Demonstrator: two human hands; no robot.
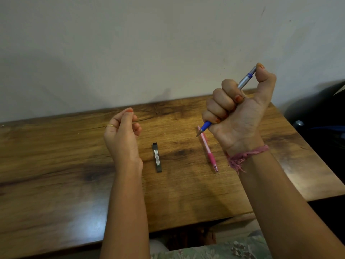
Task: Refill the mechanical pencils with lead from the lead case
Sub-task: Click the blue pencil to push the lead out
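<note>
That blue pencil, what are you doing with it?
A person's right hand grips the blue and silver mechanical pencil in a fist above the wooden table, tip pointing down, thumb on its top end. The left hand is raised with thumb and fingertips pinched together; whether it holds a lead is too small to tell. The dark lead case and a pink pencil lie on the table.

2 mechanical pencils [246,77] [208,150], 1 lead case [156,157], 2 hands [123,136] [239,111], 1 table [56,165]

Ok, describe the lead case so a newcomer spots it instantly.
Start at the wooden table. Between the two forearms, left of the pink pencil, lies the lead case. It is a short, flat, dark grey stick with a label, not a pointed pencil.
</note>
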